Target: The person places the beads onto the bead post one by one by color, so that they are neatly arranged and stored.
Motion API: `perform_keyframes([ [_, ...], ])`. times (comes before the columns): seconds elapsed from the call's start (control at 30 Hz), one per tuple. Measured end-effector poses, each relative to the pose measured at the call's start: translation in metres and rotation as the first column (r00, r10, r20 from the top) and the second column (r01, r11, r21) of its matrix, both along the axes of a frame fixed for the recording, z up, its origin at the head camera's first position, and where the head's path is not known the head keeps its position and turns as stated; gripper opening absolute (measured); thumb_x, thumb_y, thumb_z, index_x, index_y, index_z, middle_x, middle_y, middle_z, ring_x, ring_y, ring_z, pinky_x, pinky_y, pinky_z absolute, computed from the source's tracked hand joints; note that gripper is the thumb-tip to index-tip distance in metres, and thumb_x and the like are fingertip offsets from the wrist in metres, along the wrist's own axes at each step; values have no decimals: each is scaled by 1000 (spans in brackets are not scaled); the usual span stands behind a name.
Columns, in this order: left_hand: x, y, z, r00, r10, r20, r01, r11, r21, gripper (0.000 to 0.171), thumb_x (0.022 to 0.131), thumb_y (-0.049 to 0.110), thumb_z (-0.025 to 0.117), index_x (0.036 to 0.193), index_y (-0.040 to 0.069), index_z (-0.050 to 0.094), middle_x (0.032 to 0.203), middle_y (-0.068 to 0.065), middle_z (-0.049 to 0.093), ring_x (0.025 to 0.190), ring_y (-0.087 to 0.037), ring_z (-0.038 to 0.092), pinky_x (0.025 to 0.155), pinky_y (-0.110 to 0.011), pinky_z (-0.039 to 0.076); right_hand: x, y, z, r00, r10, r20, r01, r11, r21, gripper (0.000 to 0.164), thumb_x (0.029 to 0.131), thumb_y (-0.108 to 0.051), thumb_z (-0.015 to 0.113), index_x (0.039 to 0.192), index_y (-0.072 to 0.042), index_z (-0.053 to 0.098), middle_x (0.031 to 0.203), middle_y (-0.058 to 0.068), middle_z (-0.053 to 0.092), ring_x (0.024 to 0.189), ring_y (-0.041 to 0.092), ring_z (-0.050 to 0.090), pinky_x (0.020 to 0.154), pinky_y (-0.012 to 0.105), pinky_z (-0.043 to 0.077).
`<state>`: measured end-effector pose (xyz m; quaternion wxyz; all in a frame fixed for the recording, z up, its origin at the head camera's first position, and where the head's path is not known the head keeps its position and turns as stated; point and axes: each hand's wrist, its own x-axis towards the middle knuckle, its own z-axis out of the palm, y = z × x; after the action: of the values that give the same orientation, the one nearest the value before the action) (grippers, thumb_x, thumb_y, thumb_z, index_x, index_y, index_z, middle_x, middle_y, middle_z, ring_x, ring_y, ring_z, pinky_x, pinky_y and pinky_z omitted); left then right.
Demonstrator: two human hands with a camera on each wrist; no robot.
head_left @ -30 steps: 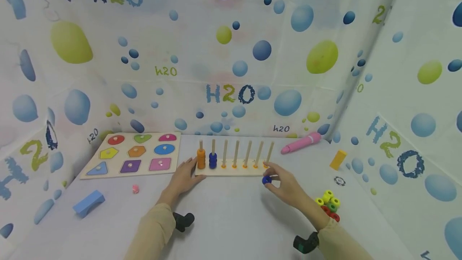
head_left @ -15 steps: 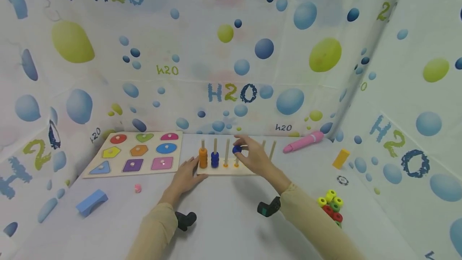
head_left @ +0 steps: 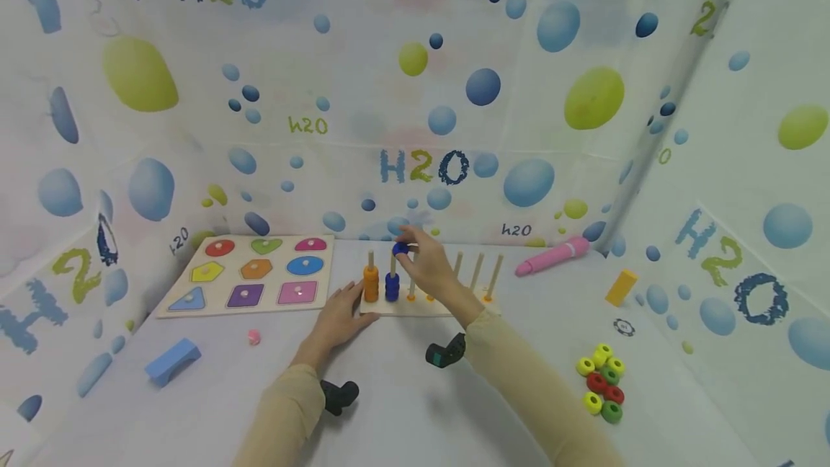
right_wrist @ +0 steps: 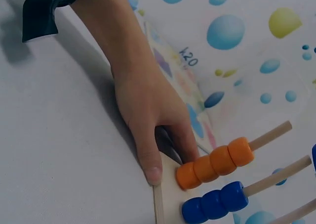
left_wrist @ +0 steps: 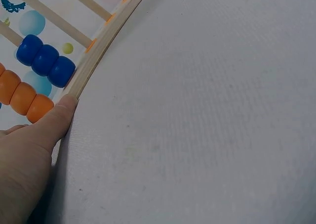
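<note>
A wooden peg board with a row of upright pegs stands in mid-table. Its leftmost peg bears several orange beads, and three blue beads are stacked on the second. My left hand grips the board's left end, thumb against the front edge, as the right wrist view shows of the hand. Between thumb and fingertips my right hand pinches another blue bead, right by the top of the second peg. The other pegs bear no beads; some are partly hidden behind the right hand.
A shape puzzle board lies at back left. In front are a blue block and a small pink piece. To the right lie a pink marker-like thing, a yellow block, a chip and loose beads.
My right hand has carried the blue bead from the board's right end leftward and up to the second peg. The left hand has stayed on the board's end.
</note>
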<state>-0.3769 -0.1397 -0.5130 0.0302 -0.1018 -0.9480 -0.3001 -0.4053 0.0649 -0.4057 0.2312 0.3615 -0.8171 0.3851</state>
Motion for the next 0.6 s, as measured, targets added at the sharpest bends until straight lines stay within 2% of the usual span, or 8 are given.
perform_keyframes([
  [0.13, -1, 0, 0, 1000, -4, -6, 4, 1000, 4, 81, 84, 47, 68, 147, 10, 33, 147, -18, 36, 134, -46, 26, 107, -61, 23, -5, -5, -1, 1000, -21, -5, 21, 999, 31, 49, 85, 4, 66, 129, 4, 46, 108, 13, 63, 102, 21, 61, 88, 16, 48],
  [0.47, -2, 1, -1, 999, -19, -49, 19, 1000, 1, 80, 83, 45, 69, 146, 7, 35, 145, -18, 39, 134, -44, 29, 108, -59, 23, -11, -8, -1, 1000, -5, -6, 5, 999, 45, 46, 86, 3, 65, 128, 4, 46, 109, 17, 63, 100, 22, 63, 88, 16, 48],
  [0.6, 0, 0, -1, 1000, -11, -27, 11, 1000, 6, 81, 83, 46, 69, 146, 9, 35, 146, -19, 38, 134, -45, 28, 108, -59, 23, -12, -9, -1, 1000, -18, 14, 17, 998, 61, 47, 86, 2, 66, 129, 2, 46, 111, 17, 63, 103, 22, 62, 89, 18, 48],
])
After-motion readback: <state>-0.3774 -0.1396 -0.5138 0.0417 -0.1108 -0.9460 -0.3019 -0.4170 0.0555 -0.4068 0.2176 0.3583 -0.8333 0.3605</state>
